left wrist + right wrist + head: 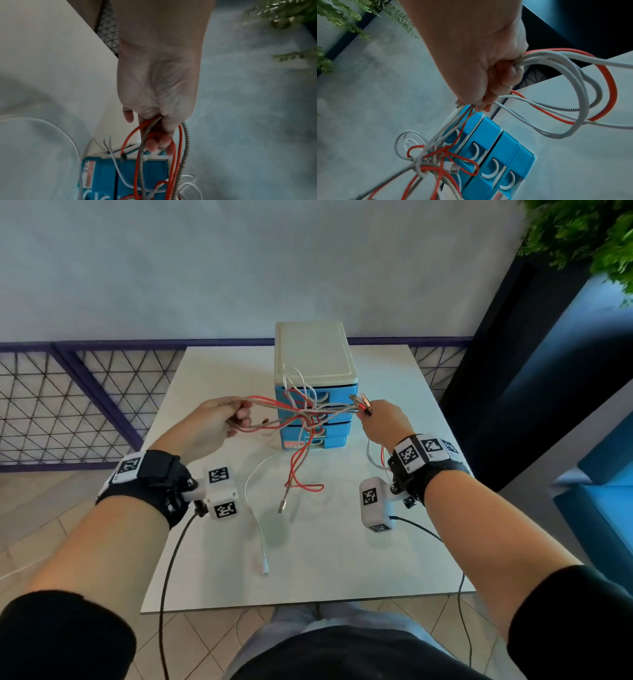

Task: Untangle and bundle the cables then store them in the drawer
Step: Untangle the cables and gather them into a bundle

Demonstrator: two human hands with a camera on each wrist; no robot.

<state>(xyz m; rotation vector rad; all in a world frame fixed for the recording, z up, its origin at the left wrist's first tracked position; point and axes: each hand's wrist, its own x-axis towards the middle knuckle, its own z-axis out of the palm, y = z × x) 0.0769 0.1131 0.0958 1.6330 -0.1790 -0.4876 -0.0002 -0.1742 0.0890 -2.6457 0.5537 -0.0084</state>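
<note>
A tangle of red, white and braided grey cables (308,412) hangs in the air in front of a small blue drawer unit (317,392) with a cream top. My left hand (219,419) grips loops of red and braided cable (178,142) at the left end. My right hand (380,422) grips the other end, with plugs sticking out above the fist and loops of cable (573,94) trailing behind it. The knot (435,161) sits between the hands. Loose ends (294,481) hang down to the white table (394,559). All the drawers (491,159) look closed.
A white cable end (260,542) lies on the table toward the front. A purple mesh railing (68,402) runs behind the table at left. A dark panel and blue furniture (565,405) stand to the right, with a plant (589,234) above.
</note>
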